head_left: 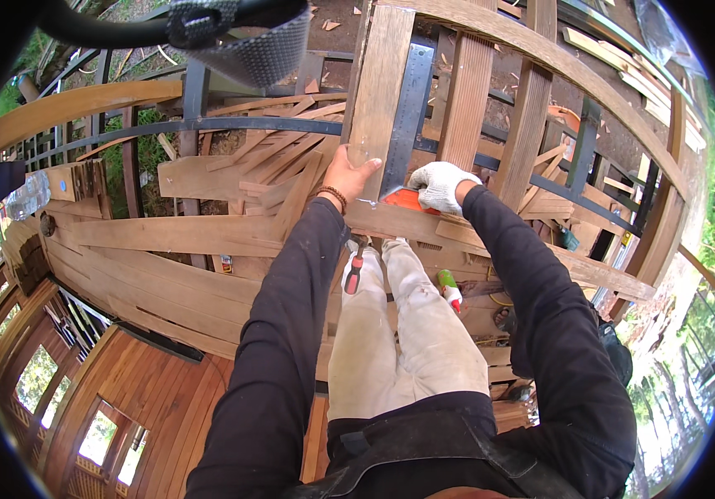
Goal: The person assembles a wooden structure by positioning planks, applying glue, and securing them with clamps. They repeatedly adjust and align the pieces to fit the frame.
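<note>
My bare left hand (349, 178), with a beaded bracelet at the wrist, grips the lower end of an upright wooden board (380, 79). Its thumb lies across the board's face and the fingertips are hidden behind the edge. Along the right side of that board lies the long metal blade of a square (408, 112). My right hand (442, 186), in a white knit glove, holds the square's orange stock (404, 199) near a horizontal wooden rail (391, 219). Just below that rail, a red-handled tool (354, 273) hangs in front of my leg.
A curved wooden rail (615, 79) arches over slats at upper right. Loose offcuts (278, 162) are heaped at left. Dark metal bars (266, 125) cross behind the boards. A green-and-white bottle (449, 289) lies beside my leg. A dark strap (249, 50) blocks part of the upper view.
</note>
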The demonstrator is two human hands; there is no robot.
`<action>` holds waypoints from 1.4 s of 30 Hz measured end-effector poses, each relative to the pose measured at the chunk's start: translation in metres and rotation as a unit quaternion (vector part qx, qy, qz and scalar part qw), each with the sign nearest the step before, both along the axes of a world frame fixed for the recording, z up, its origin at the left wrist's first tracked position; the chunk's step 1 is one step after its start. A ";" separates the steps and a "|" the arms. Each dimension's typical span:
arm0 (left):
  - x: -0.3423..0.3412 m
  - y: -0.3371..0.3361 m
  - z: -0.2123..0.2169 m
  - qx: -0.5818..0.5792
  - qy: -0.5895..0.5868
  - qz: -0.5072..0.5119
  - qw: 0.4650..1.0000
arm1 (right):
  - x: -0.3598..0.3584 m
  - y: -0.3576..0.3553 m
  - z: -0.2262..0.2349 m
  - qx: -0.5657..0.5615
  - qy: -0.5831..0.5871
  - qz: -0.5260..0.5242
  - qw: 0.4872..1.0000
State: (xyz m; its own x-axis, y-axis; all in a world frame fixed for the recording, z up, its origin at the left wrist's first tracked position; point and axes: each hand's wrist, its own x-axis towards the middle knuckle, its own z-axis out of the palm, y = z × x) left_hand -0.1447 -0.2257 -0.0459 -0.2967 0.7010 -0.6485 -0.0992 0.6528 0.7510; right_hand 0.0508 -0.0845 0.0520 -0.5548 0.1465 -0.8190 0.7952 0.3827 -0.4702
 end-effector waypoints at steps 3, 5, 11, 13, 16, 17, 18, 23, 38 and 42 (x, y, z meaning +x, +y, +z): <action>0.001 -0.001 -0.001 0.005 0.006 0.004 1.000 | 0.000 0.001 0.000 -0.002 0.004 -0.001 1.000; 0.003 0.000 0.002 0.007 0.009 0.008 1.000 | -0.002 0.002 0.002 -0.004 0.002 0.004 1.000; 0.003 0.006 0.018 0.005 0.009 0.005 1.000 | -0.002 0.004 0.002 -0.005 0.000 0.002 1.000; 0.001 0.010 0.029 -0.022 0.017 -0.010 1.000 | -0.001 0.004 -0.001 -0.005 0.006 -0.001 1.000; 0.001 0.004 0.012 -0.007 0.020 0.004 1.000 | 0.005 -0.002 -0.009 0.006 0.035 -0.014 0.999; 0.000 0.005 0.016 -0.017 0.020 0.002 1.000 | 0.010 -0.005 -0.004 0.031 0.080 -0.031 0.996; -0.001 0.006 0.020 -0.027 0.020 0.000 0.999 | 0.015 -0.006 0.004 0.032 0.081 -0.056 0.995; -0.005 0.008 0.028 -0.033 0.038 -0.052 0.997 | 0.058 0.007 0.015 0.086 0.014 -0.105 0.991; 0.000 0.013 0.043 -0.097 0.097 -0.068 0.988 | 0.083 -0.007 0.003 0.298 -0.006 -0.059 0.953; -0.005 0.016 0.046 -0.095 0.076 -0.060 0.991 | 0.058 -0.006 0.023 0.358 -0.030 -0.136 0.923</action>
